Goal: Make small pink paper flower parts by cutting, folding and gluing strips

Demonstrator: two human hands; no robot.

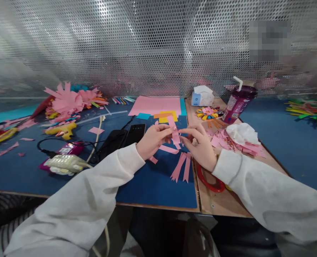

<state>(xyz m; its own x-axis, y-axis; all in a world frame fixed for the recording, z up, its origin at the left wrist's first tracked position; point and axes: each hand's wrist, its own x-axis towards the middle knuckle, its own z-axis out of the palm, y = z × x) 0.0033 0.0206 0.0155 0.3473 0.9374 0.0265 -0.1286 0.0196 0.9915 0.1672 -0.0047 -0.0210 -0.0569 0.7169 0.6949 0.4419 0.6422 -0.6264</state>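
My left hand [155, 139] pinches a pink paper strip [175, 137], which stands upright between thumb and fingers above the table. Close to the strip's right side is my right hand [201, 144], its thumb and index fingertips drawn nearly together. Whether they grip the edge or a tiny piece is too small to tell. Below the hands, pink strips with notched ends [179, 167] lie on the blue mat [158, 189]. Another pink strip [169, 149] rests just under the left fingers. A red scissors handle [210, 182] pokes out beneath my right wrist.
Pink and yellow sheets [155, 105] lie behind the hands. To the left are a phone [134, 135], a power strip [66, 163], a yellow glue gun [63, 130] and a paper-flower bouquet [67, 100]. At right stand a purple cup [237, 105], tissues [201, 96] and paper scraps [222, 142].
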